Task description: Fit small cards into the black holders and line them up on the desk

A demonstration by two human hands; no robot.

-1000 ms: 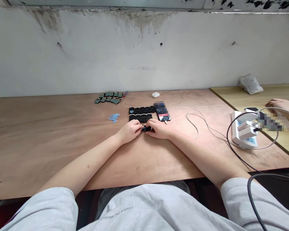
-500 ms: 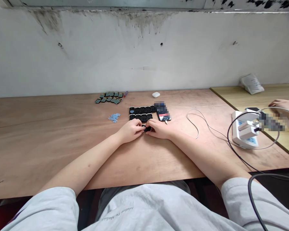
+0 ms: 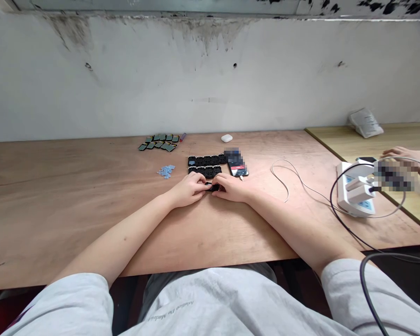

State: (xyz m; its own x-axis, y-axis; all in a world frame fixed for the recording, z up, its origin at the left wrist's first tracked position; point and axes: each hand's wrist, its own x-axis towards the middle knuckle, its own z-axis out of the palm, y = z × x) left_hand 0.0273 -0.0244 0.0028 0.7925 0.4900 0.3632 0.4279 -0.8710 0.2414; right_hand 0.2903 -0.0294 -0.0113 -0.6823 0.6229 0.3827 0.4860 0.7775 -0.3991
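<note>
Apparently mid-pressing, the left hand [image 3: 187,190] and right hand [image 3: 231,187] had their fingers closed on a small black part [image 3: 215,187], any next push likely needing steadiness.

The head-worn camera looks forward and down across the table [image 3: 56,200].

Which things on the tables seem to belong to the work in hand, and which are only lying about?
Likely part of the work:
held black part
two rows of black parts
pile of small blue pieces
greenish square pieces

Probably just lying about:
phone
small white case
power strip
white packet
</note>
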